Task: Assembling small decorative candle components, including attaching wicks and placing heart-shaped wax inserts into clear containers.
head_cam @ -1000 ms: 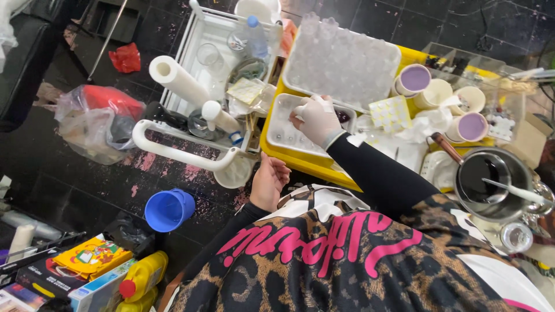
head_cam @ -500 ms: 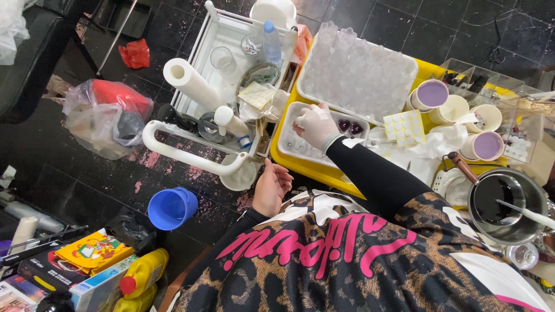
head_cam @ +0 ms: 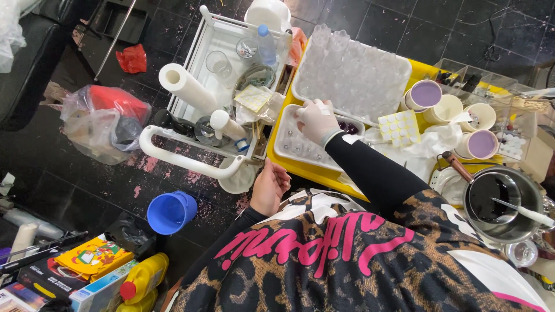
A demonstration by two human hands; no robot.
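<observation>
My right hand (head_cam: 315, 122) wears a white glove and hovers over a small white tray of little cups (head_cam: 298, 144), which lies on a yellow tray (head_cam: 283, 164). Its fingertips pinch a small white piece (head_cam: 321, 108); I cannot tell what it is. Some cups near the hand hold dark purple filling (head_cam: 348, 126). My left hand (head_cam: 269, 188) is bare, with loosely curled fingers and nothing in it, near the yellow tray's front edge beside a white round lid (head_cam: 237, 182). A large clear tray of empty cups (head_cam: 352, 78) lies just beyond the right hand.
A white trolley basket (head_cam: 191, 162) at the left holds paper rolls, a bottle and glassware. Paper cups with purple mix (head_cam: 425, 93) and a steel pot (head_cam: 500, 205) of dark liquid stand at the right. A blue cup (head_cam: 170, 212), yellow bottles and boxes lie on the black floor.
My right hand has shifted a little along the small tray toward the clear tray. My left hand has stayed near the yellow tray's edge. The view has swung slightly.
</observation>
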